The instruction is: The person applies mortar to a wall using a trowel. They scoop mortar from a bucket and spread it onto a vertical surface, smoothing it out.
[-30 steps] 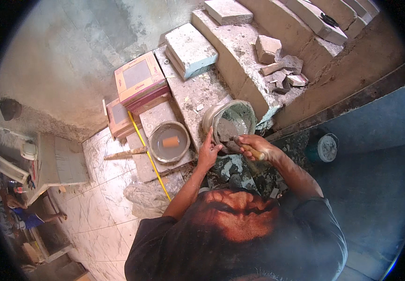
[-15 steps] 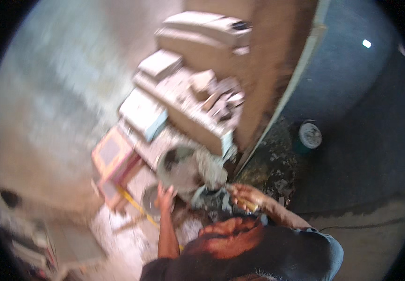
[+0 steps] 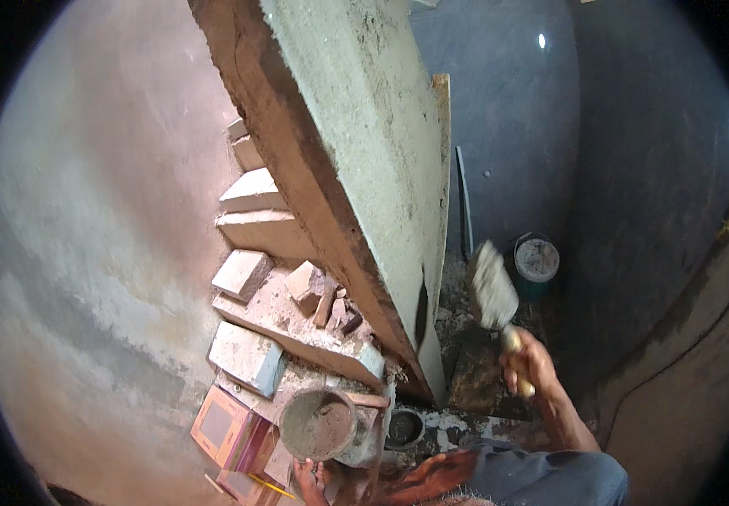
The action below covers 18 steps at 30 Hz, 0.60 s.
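My right hand [image 3: 530,364] is closed round the pale handle of a trowel [image 3: 494,295], whose blade carries a lump of grey mortar, slightly blurred. It is raised to the right of the concrete-faced wall. At the lower middle, a round grey bucket [image 3: 294,415] holds wet mortar [image 3: 332,432]. My left hand [image 3: 309,474] is at the bucket's near edge, its fingers curled against the rim. Just right of the bucket sits a small black bowl [image 3: 404,428] with dark contents.
A thick wall [image 3: 364,143] with a brown edge rises in the middle. Stepped blocks [image 3: 246,352] and rubble [image 3: 324,304] lie to its left, near an orange box [image 3: 217,426]. A green bucket [image 3: 536,261] with pale contents stands beyond the trowel; a cable [image 3: 676,358] runs along the right wall.
My view has swung toward the right. My right hand has lifted the trowel with mortar away from the bucket, up and right. My left hand's fingers, spread before, are now curled at the rim.
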Available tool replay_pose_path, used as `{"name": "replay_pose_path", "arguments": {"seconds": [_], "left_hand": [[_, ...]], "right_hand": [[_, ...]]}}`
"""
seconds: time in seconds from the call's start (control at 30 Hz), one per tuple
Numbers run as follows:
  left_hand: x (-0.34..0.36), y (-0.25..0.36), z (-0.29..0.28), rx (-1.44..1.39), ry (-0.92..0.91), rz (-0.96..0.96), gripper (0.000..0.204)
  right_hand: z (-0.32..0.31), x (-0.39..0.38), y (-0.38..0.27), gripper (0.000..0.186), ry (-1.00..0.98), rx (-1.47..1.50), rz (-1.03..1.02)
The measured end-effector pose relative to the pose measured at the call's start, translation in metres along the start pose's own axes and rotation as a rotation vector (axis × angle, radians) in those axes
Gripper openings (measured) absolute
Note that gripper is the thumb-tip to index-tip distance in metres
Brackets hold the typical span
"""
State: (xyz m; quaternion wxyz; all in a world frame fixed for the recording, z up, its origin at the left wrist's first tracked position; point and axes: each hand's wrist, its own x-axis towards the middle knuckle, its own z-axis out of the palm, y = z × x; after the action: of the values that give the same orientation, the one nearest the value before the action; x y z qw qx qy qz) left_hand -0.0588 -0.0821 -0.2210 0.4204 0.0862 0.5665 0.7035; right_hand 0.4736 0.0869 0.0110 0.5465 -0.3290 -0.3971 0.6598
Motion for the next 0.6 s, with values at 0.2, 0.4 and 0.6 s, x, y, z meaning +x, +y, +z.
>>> {"name": "replay_pose_path", "arguments": {"seconds": [0.2,0.4,0.6], "left_hand": [[-0.049,0.021,0.056,-0.013,-0.084,0.035,0.044],[-0.011,-0.007,0.022,0.034,0.0,0.045,0.044],[0.023,-0.028,0.023,-0.035,0.126,0.053,0.058]], "right_hand": [[0.023,0.091,-0.147,0.051,0.429,-0.011,-0.967],[0.044,0.172,-0.271,0.069,0.619,0.122,-1.614],[0.089,0.263,-0.319,0.048,0.485,-0.24,-1.637]]}}
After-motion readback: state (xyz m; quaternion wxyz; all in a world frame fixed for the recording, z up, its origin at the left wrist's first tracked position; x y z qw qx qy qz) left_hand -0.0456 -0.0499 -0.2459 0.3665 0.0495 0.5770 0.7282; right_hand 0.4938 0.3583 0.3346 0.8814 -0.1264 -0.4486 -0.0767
